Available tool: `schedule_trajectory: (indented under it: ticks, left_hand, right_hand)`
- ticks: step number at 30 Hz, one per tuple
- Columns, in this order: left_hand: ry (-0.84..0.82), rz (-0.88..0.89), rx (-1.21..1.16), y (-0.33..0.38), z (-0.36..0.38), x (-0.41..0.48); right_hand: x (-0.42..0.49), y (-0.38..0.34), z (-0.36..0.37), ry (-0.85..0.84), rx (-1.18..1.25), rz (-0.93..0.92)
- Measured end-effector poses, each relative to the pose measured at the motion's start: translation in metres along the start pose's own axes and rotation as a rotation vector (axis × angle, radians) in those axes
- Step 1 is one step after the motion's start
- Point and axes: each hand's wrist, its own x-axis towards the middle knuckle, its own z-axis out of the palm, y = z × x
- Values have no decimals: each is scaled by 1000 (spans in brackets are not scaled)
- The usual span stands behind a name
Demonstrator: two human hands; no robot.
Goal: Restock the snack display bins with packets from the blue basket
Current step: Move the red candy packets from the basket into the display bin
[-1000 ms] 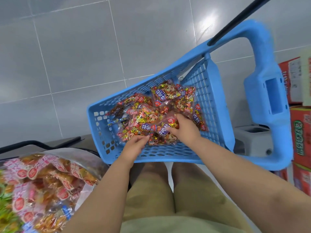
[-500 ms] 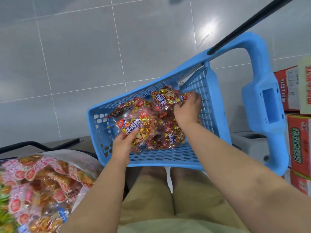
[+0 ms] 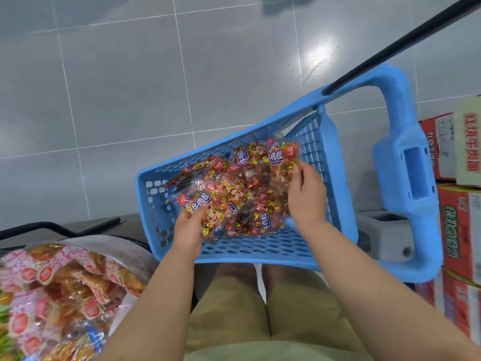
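Gripping one packet (image 3: pixel 208 205) with left hand (image 3: pixel 188 226), low in blue basket (image 3: pixel 255 261); pinching a second packet (image 3: pixel 282 162) with right hand (image 3: pixel 306 195), long axis pointing away. Probably bound for display bin (image 3: pixel 135 256), down-left, nearer the left hand.

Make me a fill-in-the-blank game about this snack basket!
The basket is ____ in colour.
The left hand and right hand each hold ____ packet.
The boxes are stacked on the person's ____ side.
Missing words: blue, one, right.
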Motion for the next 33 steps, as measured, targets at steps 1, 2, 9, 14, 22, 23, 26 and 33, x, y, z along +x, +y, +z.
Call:
schedule_trajectory:
  ticks: [1, 2, 9, 14, 22, 23, 26, 33]
  left_hand:
    - [-11, -10, 21, 2, 2, -1]
    - [-23, -20, 41, 4, 3, -2]
    - [-272, -91, -54, 22, 14, -18]
    - [-319, -29, -42, 20, 4, -19]
    - [-116, -73, -140, 4, -9, 0]
    - [-110, -75, -136, 4, -12, 2]
    - [-98, -67, -125, 4, -21, 9]
    - [-66, -39, -36, 10, -22, 14]
  right_hand:
    - [-6, -2, -8, -31, 79, -32]
    - [-11, -5, -13, -104, 179, -29]
    - [-31, -17, 20, -631, 146, 134]
    - [-24, -20, 46, -651, 127, 201]
    - [78, 2, 74, -248, -212, 196]
    - [90, 5, 78, -320, -237, 275]
    - [111, 14, 84, -481, -304, 378]
    - [87, 10, 59, -562, 43, 449]
